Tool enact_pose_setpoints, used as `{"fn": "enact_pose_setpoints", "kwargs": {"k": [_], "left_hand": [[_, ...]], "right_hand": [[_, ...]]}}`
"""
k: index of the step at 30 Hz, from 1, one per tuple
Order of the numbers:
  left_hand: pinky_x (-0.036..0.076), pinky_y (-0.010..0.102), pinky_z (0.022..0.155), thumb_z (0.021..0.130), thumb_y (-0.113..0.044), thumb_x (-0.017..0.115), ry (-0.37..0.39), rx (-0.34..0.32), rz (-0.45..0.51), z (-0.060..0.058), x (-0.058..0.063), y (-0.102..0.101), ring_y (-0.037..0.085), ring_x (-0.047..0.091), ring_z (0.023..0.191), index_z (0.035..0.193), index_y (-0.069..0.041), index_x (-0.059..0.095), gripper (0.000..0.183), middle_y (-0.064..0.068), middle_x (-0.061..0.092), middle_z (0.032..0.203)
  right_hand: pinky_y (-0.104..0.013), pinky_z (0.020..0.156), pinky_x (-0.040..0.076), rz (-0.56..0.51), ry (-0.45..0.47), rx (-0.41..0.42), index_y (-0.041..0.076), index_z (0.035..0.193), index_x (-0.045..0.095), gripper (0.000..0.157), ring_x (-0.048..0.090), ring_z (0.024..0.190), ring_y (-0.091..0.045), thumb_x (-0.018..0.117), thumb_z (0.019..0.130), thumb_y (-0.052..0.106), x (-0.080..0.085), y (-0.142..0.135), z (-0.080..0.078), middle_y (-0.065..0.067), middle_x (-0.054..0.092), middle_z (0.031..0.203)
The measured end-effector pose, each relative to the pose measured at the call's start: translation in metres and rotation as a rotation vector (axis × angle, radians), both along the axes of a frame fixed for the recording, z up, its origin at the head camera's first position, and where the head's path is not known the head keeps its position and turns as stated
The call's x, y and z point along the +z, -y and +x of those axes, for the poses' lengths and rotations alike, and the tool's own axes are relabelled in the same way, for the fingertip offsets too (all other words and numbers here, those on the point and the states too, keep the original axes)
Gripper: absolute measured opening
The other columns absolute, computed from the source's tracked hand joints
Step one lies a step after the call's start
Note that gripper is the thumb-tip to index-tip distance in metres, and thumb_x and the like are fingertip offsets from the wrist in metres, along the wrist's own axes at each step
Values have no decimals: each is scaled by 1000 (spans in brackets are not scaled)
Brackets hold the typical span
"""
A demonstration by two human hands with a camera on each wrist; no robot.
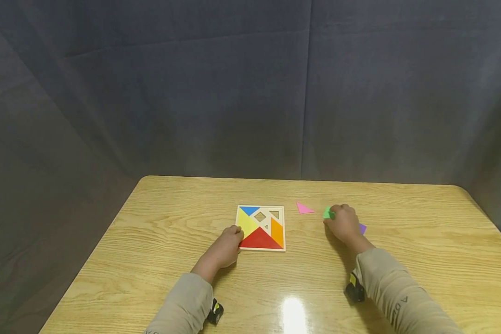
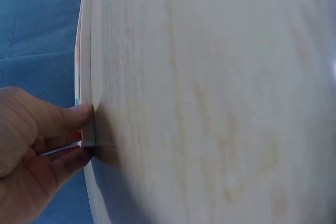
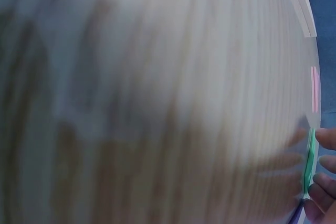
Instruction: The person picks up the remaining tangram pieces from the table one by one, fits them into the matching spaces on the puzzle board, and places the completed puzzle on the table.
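Fingers (image 2: 68, 163) of the left hand (image 1: 223, 248) are pinching the pale square puzzle board (image 1: 265, 210) by its left edge, near the lower corner, with the thumb (image 2: 73, 118) pressing at the rim. Those of the right hand (image 1: 343, 223) are curling narrowly about a green piece (image 1: 327, 213), covering part of it, so its full shape is escaping view.

The board is lying on the bench (image 1: 158, 208), left of the right hand, and its thin light rim is framing smooth, brightly coloured pieces. A blue triangle (image 1: 248, 210) is filling the upper left corner, a large yellow triangle (image 1: 246, 224) is taking up the left side, a large red triangle (image 1: 260, 240) is spanning the bottom with its tip pointing up, and an orange parallelogram (image 1: 277, 232) is running along the right side. Three openings are showing in the bare wood at upper right: a diamond, a triangle near the corner and a smaller triangle below them.

A pink triangle (image 1: 304, 208) is lying between board and right hand, touching neither. A purple piece (image 1: 362, 228) is peeking out beyond the right wrist, mostly hidden. Farther out, beige sleeves (image 1: 401, 287) are covering the forearms, and a dark curtain (image 1: 234, 93) is hanging behind the bench
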State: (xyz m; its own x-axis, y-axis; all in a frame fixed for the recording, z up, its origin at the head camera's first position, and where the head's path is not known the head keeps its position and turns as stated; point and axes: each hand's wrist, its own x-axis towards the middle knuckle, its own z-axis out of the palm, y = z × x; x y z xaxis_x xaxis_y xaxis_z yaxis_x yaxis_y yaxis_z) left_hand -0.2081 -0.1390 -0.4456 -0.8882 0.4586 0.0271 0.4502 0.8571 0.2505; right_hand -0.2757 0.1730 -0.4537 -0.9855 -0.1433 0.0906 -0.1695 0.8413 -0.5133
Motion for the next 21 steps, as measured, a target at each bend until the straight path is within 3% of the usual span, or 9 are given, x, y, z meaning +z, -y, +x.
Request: {"fn": "enact_pose_setpoints", "kwargs": {"k": [9, 21], "left_hand": [[38, 36, 89, 77, 1, 58, -3, 0, 10, 1, 1, -1, 34, 43, 105, 96, 4, 54, 19, 19, 44, 113], [37, 36, 90, 78, 2, 58, 1, 3, 15, 1, 1, 0, 34, 41, 107, 96, 4, 54, 19, 19, 44, 114]], "right_hand": [[-52, 76, 38, 51, -24, -15, -13, 105, 50, 39, 41, 94, -47, 60, 78, 13, -1, -5, -2, -33, 45, 103], [-51, 76, 36, 115, 13, -26, -12, 106, 50, 42, 41, 94, -45, 60, 79, 18, -1, -8, -7, -32, 45, 104]]}}
